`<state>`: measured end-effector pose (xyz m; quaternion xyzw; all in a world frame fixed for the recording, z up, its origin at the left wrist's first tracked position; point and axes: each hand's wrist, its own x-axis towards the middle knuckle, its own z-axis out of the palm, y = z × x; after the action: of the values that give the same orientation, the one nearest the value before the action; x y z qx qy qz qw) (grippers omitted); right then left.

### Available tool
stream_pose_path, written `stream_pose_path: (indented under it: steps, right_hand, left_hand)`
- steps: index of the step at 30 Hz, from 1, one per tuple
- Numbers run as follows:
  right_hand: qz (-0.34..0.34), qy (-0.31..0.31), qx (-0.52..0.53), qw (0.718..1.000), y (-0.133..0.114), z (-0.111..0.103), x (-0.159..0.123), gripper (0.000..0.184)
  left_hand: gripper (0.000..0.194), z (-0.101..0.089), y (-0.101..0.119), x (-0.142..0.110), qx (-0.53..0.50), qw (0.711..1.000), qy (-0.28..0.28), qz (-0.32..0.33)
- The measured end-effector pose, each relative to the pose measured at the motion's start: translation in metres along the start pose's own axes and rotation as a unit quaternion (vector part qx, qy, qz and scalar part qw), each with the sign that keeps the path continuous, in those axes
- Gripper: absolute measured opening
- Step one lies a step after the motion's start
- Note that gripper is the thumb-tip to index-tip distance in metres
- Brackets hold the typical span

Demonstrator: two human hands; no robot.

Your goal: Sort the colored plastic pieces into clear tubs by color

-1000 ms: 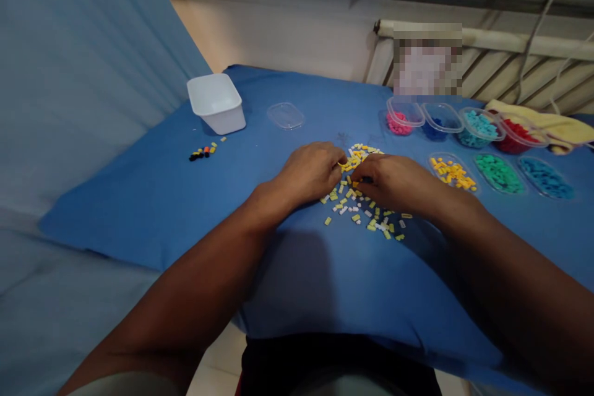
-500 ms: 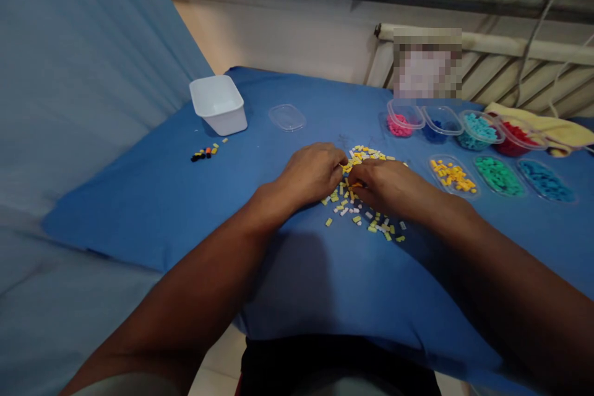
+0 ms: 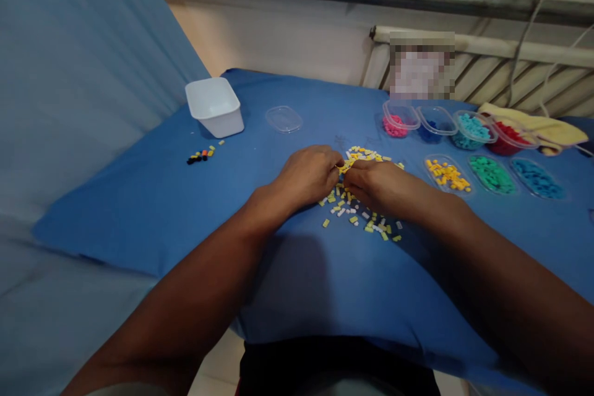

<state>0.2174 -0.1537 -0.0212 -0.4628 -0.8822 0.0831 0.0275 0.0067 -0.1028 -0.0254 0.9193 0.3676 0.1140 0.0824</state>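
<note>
A loose pile of small yellow and white toy bricks point(image 3: 366, 154) is spread on the blue cloth point(image 3: 195, 216). My left hand point(image 3: 313, 172) rests at the pile's left side, its fingers curled in toward the bricks. Facing it from the right, my right hand point(image 3: 374, 182) has its fingertips bent down among the bricks. The two hands nearly meet. Both sets of fingers are closed, and whatever lies between the fingertips is hidden or too small to make out.
A white tub point(image 3: 216, 111) stands at the back left, with several black, orange and yellow pieces point(image 3: 202, 154) before it. A clear lid point(image 3: 284, 119) lies nearby. To the right are tubs of pink pieces point(image 3: 394, 127) and red pieces point(image 3: 508, 139), plus lids holding orange pieces point(image 3: 448, 174) and green pieces point(image 3: 492, 174).
Both hands stay over the pile with only slight finger movement. The whole view has shifted a little, so things sit slightly further left.
</note>
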Motion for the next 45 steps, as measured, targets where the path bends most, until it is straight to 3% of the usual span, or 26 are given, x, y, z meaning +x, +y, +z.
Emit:
stream_pose_path:
  steps: [8,19,22,25,30,35,41,45]
  right_hand:
    - [0.003,0.012,-0.046,0.999,0.002,0.002,0.007,0.021]
    - [0.047,0.067,-0.005,0.997,0.012,-0.005,0.005,0.025]
    - [0.077,0.118,0.011,0.99,0.032,-0.018,-0.013,0.025]
    - [0.134,0.182,0.018,0.974,0.065,-0.029,-0.052,0.024]
    - [0.308,0.264,-0.024,0.914,0.119,-0.022,-0.113,0.027]
    - [0.341,0.25,-0.042,0.905,0.142,-0.005,-0.118,0.028]
    - [0.352,0.199,-0.09,0.91,0.145,0.004,-0.111,0.036]
    - [0.358,0.196,-0.099,0.908,0.145,0.005,-0.115,0.039]
  left_hand:
    - [0.03,-0.002,-0.004,0.003,0.001,1.0,0.009,0.004]
    - [0.032,-0.001,-0.007,0.004,-0.019,1.0,0.004,-0.005]
    - [0.029,0.0,-0.005,0.004,-0.02,1.0,0.002,0.001]
    - [0.024,0.0,-0.002,0.004,-0.022,1.0,-0.008,0.011]
    - [0.021,0.0,0.004,0.004,-0.023,0.999,-0.021,0.019]
    - [0.023,0.001,0.006,0.003,-0.026,0.999,-0.017,0.025]
    - [0.024,0.002,0.003,0.004,-0.021,0.999,-0.013,0.034]
    - [0.026,0.005,0.001,0.004,-0.016,0.999,-0.013,0.045]
